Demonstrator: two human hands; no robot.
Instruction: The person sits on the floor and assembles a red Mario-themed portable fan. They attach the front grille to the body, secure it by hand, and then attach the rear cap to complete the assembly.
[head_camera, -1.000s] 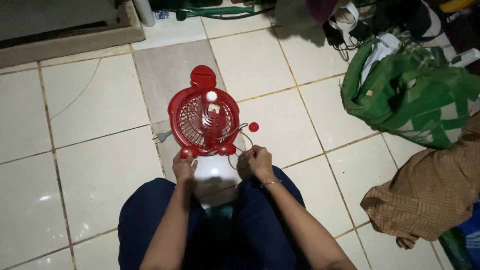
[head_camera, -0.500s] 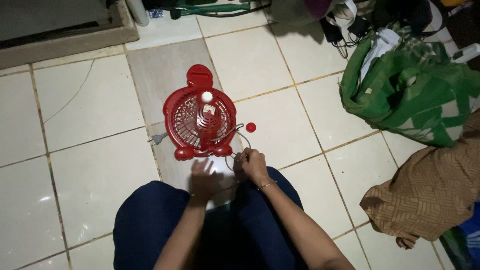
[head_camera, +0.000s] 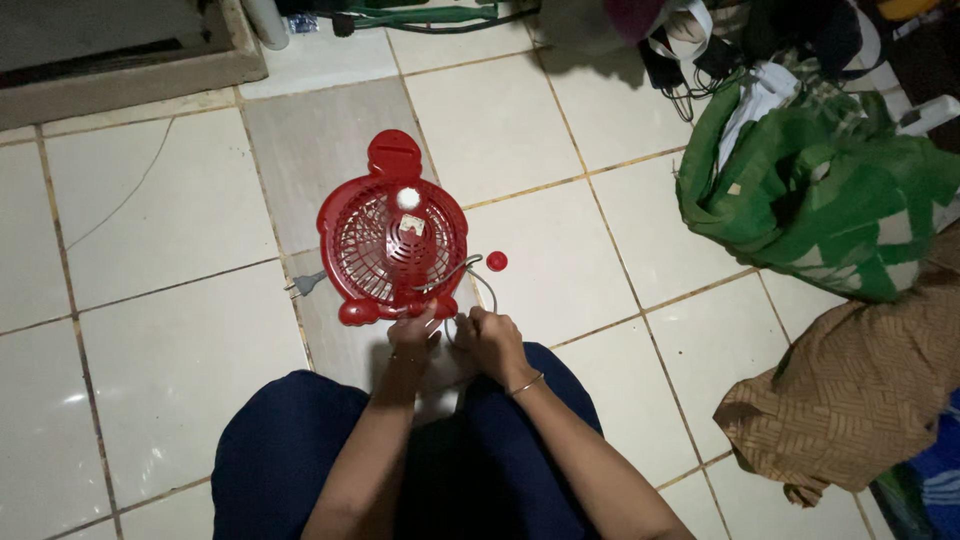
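Red fan (head_camera: 393, 238) is lying flat on the tiled floor (head_camera: 170, 330) just ahead of your knees. Your left hand (head_camera: 416, 335) is pinching its lower rim, while your right hand (head_camera: 490, 340) is curling its grip around the grey cord (head_camera: 470, 272). Tugging that cord could be dragging the fan sideways, or knocking the small red cap (head_camera: 497, 261) lying just beside it.

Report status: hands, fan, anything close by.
Left hand and right hand at red round plastic fan, near edge. Grey cord, small red cap alongside.
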